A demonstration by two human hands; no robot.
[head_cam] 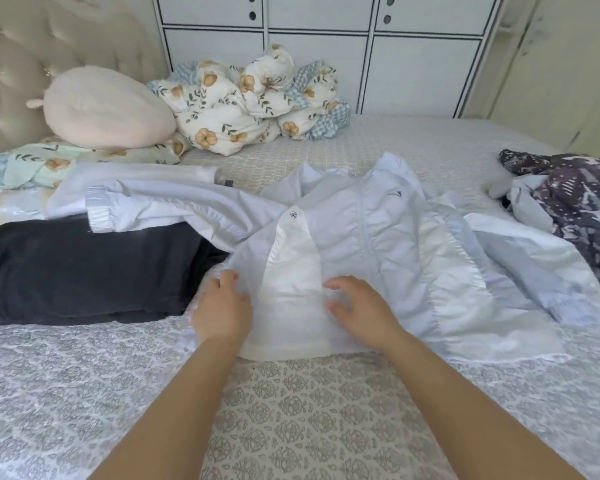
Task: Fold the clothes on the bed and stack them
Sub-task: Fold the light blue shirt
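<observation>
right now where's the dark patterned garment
In the head view the dark patterned garment lies crumpled at the right edge of the bed, just beyond the right sleeve of the pale blue jacket.

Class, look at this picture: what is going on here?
A person is folding clothes on a bed. Both hands rest on the near hem of a white jacket spread front-up: the left hand at its edge, the right hand on the front panel. One sleeve lies over a dark garment on the left. A patterned garment lies crumpled on the right. No fold shows in the jacket yet.
</observation>
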